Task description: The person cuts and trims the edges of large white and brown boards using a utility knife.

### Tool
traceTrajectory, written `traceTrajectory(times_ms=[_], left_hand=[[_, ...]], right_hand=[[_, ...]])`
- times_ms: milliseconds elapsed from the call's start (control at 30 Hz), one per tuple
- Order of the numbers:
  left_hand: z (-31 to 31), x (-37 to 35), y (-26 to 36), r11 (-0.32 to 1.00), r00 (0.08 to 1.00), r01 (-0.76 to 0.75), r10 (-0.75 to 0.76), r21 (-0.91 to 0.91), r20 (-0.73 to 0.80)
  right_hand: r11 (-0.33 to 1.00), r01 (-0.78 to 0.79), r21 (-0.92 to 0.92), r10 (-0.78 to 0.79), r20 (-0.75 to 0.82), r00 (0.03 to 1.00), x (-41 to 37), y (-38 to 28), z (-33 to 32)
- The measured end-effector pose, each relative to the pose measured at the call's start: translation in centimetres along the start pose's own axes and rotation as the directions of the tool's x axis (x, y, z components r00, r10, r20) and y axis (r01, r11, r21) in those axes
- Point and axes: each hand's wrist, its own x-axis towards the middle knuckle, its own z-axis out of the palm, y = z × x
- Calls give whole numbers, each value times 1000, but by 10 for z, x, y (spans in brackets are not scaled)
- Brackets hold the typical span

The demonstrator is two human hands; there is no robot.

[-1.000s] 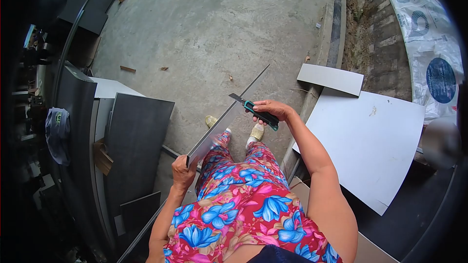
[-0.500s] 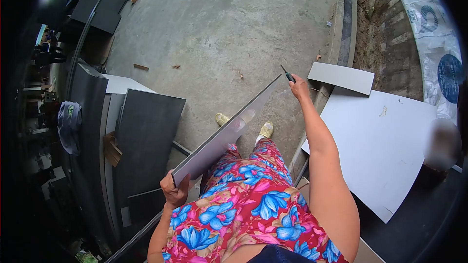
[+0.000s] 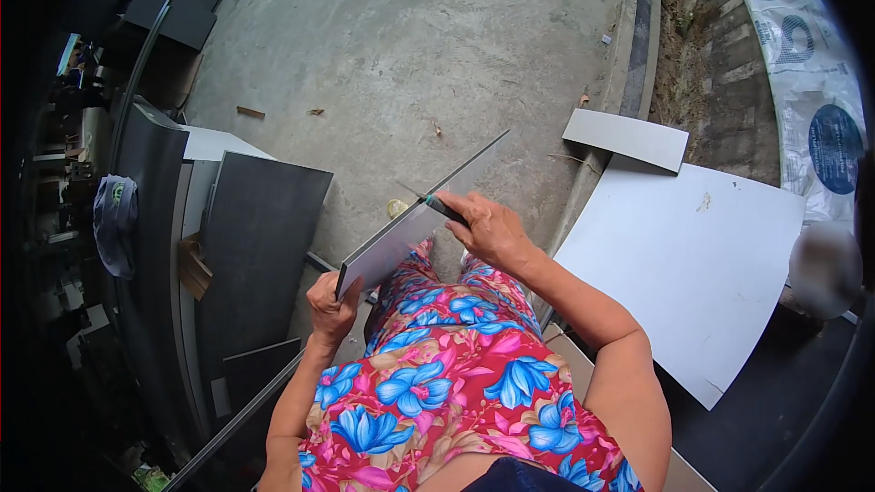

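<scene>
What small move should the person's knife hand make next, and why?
Probably slide the knife along the edge of the panel, away from the body: the right hand holds its blade on that edge about midway, while the left hand grips the near end.
</scene>
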Motion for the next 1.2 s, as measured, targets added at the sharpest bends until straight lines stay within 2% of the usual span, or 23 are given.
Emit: traceTrajectory(times_ms=[33,67,133,200,233,300,333,433,467,500,567,600,633,667,733,767,800,867,900,967,1033,1100,1200], left_hand=[[2,1,-2,1000,1000,7,-7,1,5],[3,2,-2,1000,1000,13,-13,5,10],[3,3,-5,1000,1000,7,-7,16,1],[2,5,-4,1000,1000,1,-1,0,-19],[0,6,0,1000,999,-3,2,-19,-35],[-6,8,9,999,998,-8,6,-38,-55],[-11,8,12,999,998,-8,6,-38,-55],[-32,7,28,999,998,33,-33,-1,-49],[-39,7,34,999,998,51,-50,19,-47],[-47,5,38,999,998,41,-39,32,-54],[-61,1,48,998,997,16,-11,65,-72],[-68,2,56,997,994,19,-11,72,-104],[-75,2,61,995,992,-9,21,99,-125],[-83,3,65,992,988,-34,52,125,-145],[-95,3,69,984,977,-63,95,169,-190],[-98,3,72,995,981,-25,44,98,-190],[-102,5,76,1000,982,15,-11,23,-188],[-108,9,81,992,978,87,-103,-93,-182],[-107,14,81,989,976,69,-94,-127,-199],[-101,25,87,981,970,24,-70,-192,-235],[-91,34,85,969,949,-17,-62,-247,-308],[-82,43,80,943,933,-66,-58,-326,-356],[-75,66,79,913,902,-140,-42,-384,-429]], right_hand=[[997,66,48,-68,35,997,-4,-12,-2],[968,104,228,-126,83,989,-4,-16,-1],[814,137,565,-260,143,955,-4,-20,1],[538,-245,806,-225,418,880,6,-5,-4],[357,-439,824,-253,538,804,13,7,-8],[241,-543,804,-225,591,775,27,51,-3],[221,-592,775,-188,629,754,33,68,-12],[174,-601,780,-28,613,789,53,146,-24],[130,-568,812,34,569,821,59,175,-26],[133,-541,830,165,520,838,62,196,-34],[167,-489,856,435,381,816,66,242,-43],[201,-455,868,598,259,758,73,282,-33],[302,-471,829,767,82,636,76,306,-26],[325,-484,813,854,-33,518,78,327,-19],[300,-292,908,836,-102,539,77,321,-18],[285,-194,939,827,-139,546,75,319,-17],[326,-128,937,787,-194,586,75,315,-15],[263,66,963,710,-239,662,85,311,-13],[218,158,963,671,-266,692,90,310,-11],[236,188,953,654,-299,695,91,317,-22],[140,255,957,617,-286,733,79,304,-53],[187,340,922,580,-383,719,70,285,-91],[326,422,846,567,-532,629,51,282,-151]])
